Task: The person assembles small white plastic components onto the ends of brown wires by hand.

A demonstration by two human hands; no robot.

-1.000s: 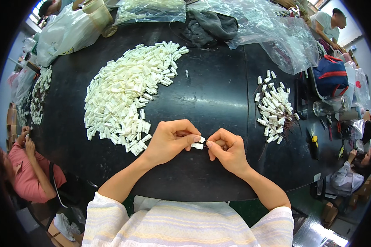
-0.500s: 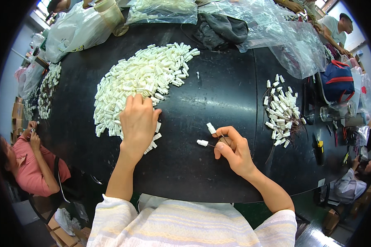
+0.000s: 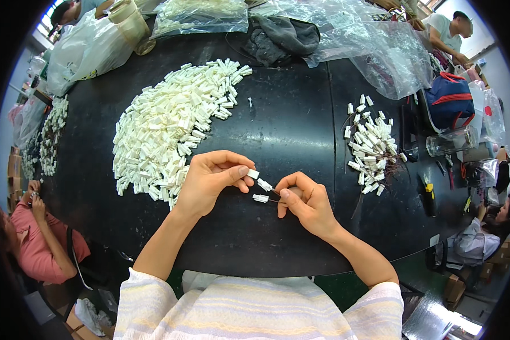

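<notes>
My left hand (image 3: 209, 184) pinches a small white plastic connector housing (image 3: 253, 174) between thumb and fingertips. Close beside it, my right hand (image 3: 309, 205) has thumb and fingers closed on thin dark wires. Two white connectors stick out from these wires toward the left: the upper connector (image 3: 264, 185) points at the housing, and the lower connector (image 3: 260, 198) sits just below it. Whether the housing and the upper connector touch, I cannot tell. Behind my left hand spreads a large pile of loose white housings (image 3: 164, 122).
Right of my hands lies a heap of white connectors with dark wires (image 3: 373, 150). Beyond it are a yellow-and-black tool (image 3: 430, 195), a clear jar (image 3: 450, 141) and a blue bag (image 3: 450, 102). Plastic bags (image 3: 201, 16) and dark cloth (image 3: 280, 39) line the far side. Other people sit around.
My left hand has come from the pile toward my right hand, now with a white housing in its fingertips. The upper connector has tilted toward that housing. The view has shifted slightly.
</notes>
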